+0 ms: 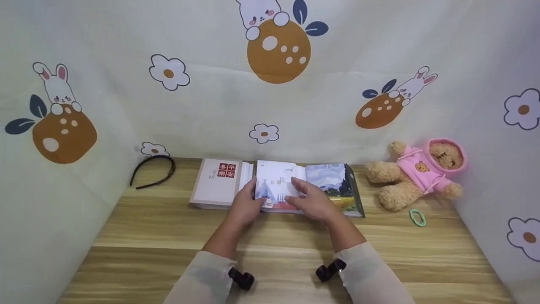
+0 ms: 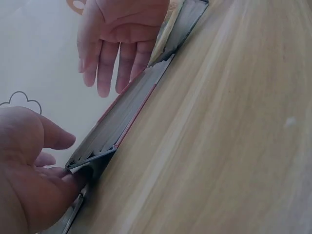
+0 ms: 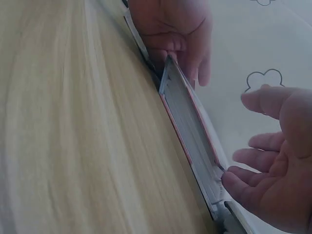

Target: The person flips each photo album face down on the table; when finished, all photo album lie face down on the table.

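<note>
Side by side on the wood-grain table lie three thick books. The middle book [image 1: 276,181], its white cover painted with a blue tent, has a hand at each side. My left hand [image 1: 247,204] rests along its left edge, fingertips in the gap beside the left book [image 1: 213,183] and thumb apart from the fingers [image 2: 80,178]. At the right edge my right hand [image 1: 314,202] spreads its fingers, the lower ones right at the cover's side and the thumb raised. The right book [image 1: 333,183] shows a painted landscape, partly behind that hand.
A black headband [image 1: 154,171] lies at the back left of the table [image 1: 139,236]. To the right are a teddy bear [image 1: 422,169] in a pink hoodie and a green hair tie [image 1: 417,218]. Patterned cloth [image 1: 202,109] closes off the back and both sides.
</note>
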Demonstrator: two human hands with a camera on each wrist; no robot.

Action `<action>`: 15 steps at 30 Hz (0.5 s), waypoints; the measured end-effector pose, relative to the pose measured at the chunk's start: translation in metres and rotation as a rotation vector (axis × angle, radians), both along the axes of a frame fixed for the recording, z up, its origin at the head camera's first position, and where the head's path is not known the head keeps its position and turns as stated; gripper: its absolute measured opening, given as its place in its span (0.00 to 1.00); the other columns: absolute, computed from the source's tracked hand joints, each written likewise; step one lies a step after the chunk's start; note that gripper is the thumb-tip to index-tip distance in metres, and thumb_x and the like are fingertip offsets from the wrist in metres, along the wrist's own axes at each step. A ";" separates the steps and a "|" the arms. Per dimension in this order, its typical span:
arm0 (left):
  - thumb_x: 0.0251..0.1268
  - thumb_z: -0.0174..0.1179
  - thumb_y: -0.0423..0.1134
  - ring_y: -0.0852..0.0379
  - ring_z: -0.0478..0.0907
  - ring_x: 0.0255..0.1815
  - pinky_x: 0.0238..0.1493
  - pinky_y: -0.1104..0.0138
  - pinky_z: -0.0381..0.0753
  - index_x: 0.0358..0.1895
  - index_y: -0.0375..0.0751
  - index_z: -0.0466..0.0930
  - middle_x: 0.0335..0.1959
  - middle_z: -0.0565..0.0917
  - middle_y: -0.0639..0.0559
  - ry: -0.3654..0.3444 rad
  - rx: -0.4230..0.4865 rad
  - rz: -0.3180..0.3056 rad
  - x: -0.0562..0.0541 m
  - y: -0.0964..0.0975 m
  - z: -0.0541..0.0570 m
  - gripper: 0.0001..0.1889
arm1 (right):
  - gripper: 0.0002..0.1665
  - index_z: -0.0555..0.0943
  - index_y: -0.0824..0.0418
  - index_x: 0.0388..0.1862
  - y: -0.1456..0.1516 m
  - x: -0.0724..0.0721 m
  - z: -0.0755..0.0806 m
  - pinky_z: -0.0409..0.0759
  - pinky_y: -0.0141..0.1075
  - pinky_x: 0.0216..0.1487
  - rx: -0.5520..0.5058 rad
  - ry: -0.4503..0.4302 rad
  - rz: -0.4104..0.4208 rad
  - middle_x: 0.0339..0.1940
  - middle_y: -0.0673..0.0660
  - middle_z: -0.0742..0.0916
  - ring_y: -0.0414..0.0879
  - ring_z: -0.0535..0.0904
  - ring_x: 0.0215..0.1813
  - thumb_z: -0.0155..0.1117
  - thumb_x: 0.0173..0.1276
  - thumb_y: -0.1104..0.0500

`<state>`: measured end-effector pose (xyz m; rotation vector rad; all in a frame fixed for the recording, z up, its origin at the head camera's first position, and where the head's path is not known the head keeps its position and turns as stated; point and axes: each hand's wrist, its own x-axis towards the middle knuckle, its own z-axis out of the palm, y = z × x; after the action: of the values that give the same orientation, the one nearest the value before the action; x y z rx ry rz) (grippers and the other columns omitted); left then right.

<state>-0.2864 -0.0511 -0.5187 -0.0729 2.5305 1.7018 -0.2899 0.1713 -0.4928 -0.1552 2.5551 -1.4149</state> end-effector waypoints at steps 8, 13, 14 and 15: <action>0.74 0.63 0.32 0.38 0.63 0.86 0.87 0.47 0.61 0.85 0.38 0.59 0.84 0.66 0.37 0.002 0.017 0.008 -0.001 -0.001 0.000 0.39 | 0.44 0.67 0.54 0.85 0.000 0.001 -0.002 0.67 0.54 0.85 0.036 0.017 0.027 0.85 0.57 0.72 0.59 0.70 0.83 0.72 0.75 0.47; 0.72 0.61 0.31 0.39 0.65 0.85 0.83 0.49 0.69 0.85 0.42 0.61 0.85 0.65 0.39 0.016 0.192 0.062 -0.002 0.000 0.008 0.39 | 0.42 0.68 0.54 0.84 -0.002 0.001 -0.001 0.62 0.53 0.88 -0.034 0.013 0.032 0.85 0.54 0.72 0.53 0.63 0.88 0.70 0.76 0.48; 0.73 0.60 0.31 0.39 0.64 0.85 0.84 0.49 0.68 0.85 0.43 0.62 0.86 0.64 0.40 0.028 0.242 0.061 -0.002 0.000 0.009 0.38 | 0.41 0.69 0.53 0.84 -0.003 0.001 0.000 0.61 0.53 0.88 -0.053 0.000 0.031 0.85 0.53 0.72 0.52 0.62 0.88 0.69 0.76 0.47; 0.74 0.58 0.31 0.40 0.62 0.87 0.85 0.50 0.66 0.85 0.44 0.62 0.86 0.63 0.41 0.042 0.292 0.053 -0.002 0.000 0.011 0.37 | 0.41 0.68 0.53 0.84 -0.004 0.002 0.001 0.61 0.53 0.89 -0.085 -0.011 0.043 0.86 0.53 0.72 0.52 0.62 0.88 0.69 0.77 0.48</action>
<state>-0.2884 -0.0515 -0.5080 -0.0839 2.2965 2.0932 -0.2880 0.1676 -0.4915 -0.2139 2.4686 -1.5052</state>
